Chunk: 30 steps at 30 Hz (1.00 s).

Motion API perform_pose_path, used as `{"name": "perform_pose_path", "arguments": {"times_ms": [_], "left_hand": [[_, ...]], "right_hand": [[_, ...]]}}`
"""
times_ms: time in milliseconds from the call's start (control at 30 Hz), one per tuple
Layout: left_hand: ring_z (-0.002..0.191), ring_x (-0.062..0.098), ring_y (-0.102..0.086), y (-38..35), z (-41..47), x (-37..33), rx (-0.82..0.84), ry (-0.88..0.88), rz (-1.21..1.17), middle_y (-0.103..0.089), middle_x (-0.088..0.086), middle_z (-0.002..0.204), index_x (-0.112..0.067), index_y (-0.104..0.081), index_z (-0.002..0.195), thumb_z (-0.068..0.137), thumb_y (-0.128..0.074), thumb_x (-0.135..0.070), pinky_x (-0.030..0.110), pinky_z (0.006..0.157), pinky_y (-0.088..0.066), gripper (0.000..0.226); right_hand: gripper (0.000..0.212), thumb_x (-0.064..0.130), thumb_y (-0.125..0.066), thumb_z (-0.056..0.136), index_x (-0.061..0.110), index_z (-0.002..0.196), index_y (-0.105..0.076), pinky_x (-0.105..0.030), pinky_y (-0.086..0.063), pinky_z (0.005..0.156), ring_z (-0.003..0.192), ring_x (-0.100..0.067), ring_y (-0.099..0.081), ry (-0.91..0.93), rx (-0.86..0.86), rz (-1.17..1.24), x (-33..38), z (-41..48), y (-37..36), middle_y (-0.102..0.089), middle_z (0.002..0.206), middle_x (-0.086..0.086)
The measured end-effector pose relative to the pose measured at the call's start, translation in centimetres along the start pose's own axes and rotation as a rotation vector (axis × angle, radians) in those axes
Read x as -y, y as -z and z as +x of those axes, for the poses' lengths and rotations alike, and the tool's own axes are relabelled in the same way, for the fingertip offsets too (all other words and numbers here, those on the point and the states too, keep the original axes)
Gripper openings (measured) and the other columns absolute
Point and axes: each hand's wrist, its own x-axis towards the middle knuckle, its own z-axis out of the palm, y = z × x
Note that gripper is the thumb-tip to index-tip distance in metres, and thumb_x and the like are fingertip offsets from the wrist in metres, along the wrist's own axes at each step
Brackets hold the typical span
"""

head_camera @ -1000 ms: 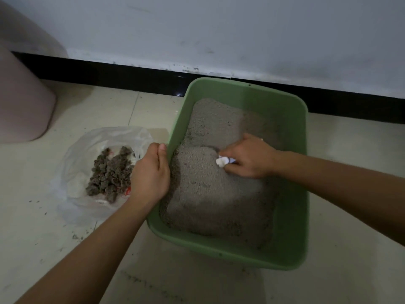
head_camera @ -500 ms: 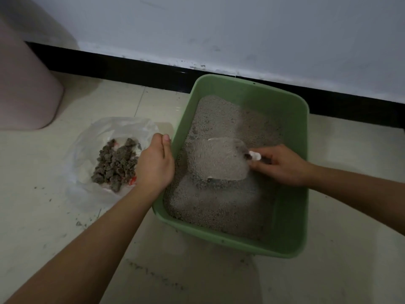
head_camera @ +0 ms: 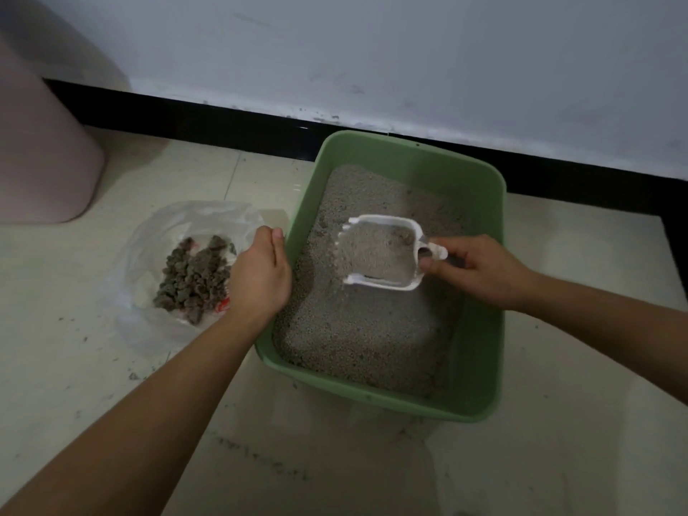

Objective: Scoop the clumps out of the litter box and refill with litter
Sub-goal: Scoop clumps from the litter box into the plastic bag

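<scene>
Tiled floor point(head_camera: 111, 366): green litter box point(head_camera: 480, 366) stood by the wall. Left hand point(head_camera: 260, 270) gripped its left rim, arm outstretched. Right hand point(head_camera: 480, 270) pinched the handle of the scoop point(head_camera: 379, 255), litter-laden, above the box. Clumps point(head_camera: 193, 277) lay on a bag point(head_camera: 156, 232) alongside.

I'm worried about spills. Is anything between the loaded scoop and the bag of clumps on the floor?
Yes. The litter box's left wall and the left hand gripping its rim lie between the scoop, held by the right hand, and the plastic bag. The scoop would likely need lifting over them.
</scene>
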Motion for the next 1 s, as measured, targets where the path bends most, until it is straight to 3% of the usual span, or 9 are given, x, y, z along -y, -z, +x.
{"name": "perform_pose_path", "arguments": {"times_ms": [200,367,500,667,833,1000], "left_hand": [[0.058,0.024,-0.043,-0.4,0.1,0.3,-0.015,-0.005,-0.007,-0.044,0.003,0.065,-0.009,-0.046,0.093,0.106,-0.027,-0.032,0.034,0.055,-0.025,0.033],[0.055,0.019,-0.039,-0.4,0.1,0.4,-0.020,0.008,-0.006,-0.043,0.001,0.064,-0.009,-0.048,0.095,0.106,-0.027,-0.031,0.034,0.053,-0.021,0.033],[0.054,0.017,-0.039,-0.3,0.1,0.3,-0.028,0.005,-0.006,-0.042,-0.001,0.063,-0.010,-0.047,0.094,0.106,-0.027,-0.032,0.034,0.052,-0.020,0.033],[0.058,0.024,-0.043,-0.4,0.1,0.3,-0.030,0.003,-0.009,-0.044,0.002,0.064,-0.008,-0.049,0.095,0.106,-0.027,-0.032,0.034,0.056,-0.026,0.034],[0.056,0.022,-0.040,-0.5,0.1,0.3,-0.040,0.003,0.000,-0.043,0.002,0.064,-0.006,-0.050,0.096,0.106,-0.027,-0.031,0.034,0.055,-0.025,0.035],[0.061,0.024,-0.043,-0.5,0.1,0.3,-0.049,0.002,-0.003,-0.047,0.005,0.069,-0.006,-0.051,0.097,0.106,-0.027,-0.031,0.033,0.056,-0.025,0.036]], "right_hand": [[0.039,0.061,-0.050,0.092,0.037,0.115,-0.070,-0.033,-0.051,0.062,0.056,-0.007,-0.057,-0.030,0.024,-0.003,0.2,-0.8,0.2,-0.069,0.073,0.001],[0.030,0.048,-0.056,0.094,0.035,0.118,-0.070,-0.020,-0.041,0.055,0.053,-0.002,-0.052,-0.009,-0.028,-0.009,1.1,-0.1,0.6,-0.068,0.072,0.005],[0.035,0.053,-0.053,0.094,0.036,0.120,-0.069,-0.025,-0.049,0.062,0.062,0.001,-0.060,-0.011,0.026,-0.059,1.3,0.0,0.4,-0.072,0.081,0.010],[0.039,0.058,-0.050,0.092,0.036,0.118,-0.069,-0.024,-0.049,0.063,0.066,0.001,-0.062,-0.018,0.024,-0.069,1.5,-0.3,0.8,-0.073,0.085,0.010],[0.036,0.055,-0.051,0.093,0.035,0.118,-0.069,-0.026,-0.049,0.063,0.064,0.000,-0.061,-0.038,0.031,-0.061,1.7,-0.4,0.9,-0.071,0.079,0.008],[0.039,0.060,-0.050,0.092,0.036,0.117,-0.068,-0.035,-0.055,0.073,0.073,-0.007,-0.065,-0.057,0.052,-0.055,1.7,-0.5,0.8,-0.073,0.086,0.004]]}}
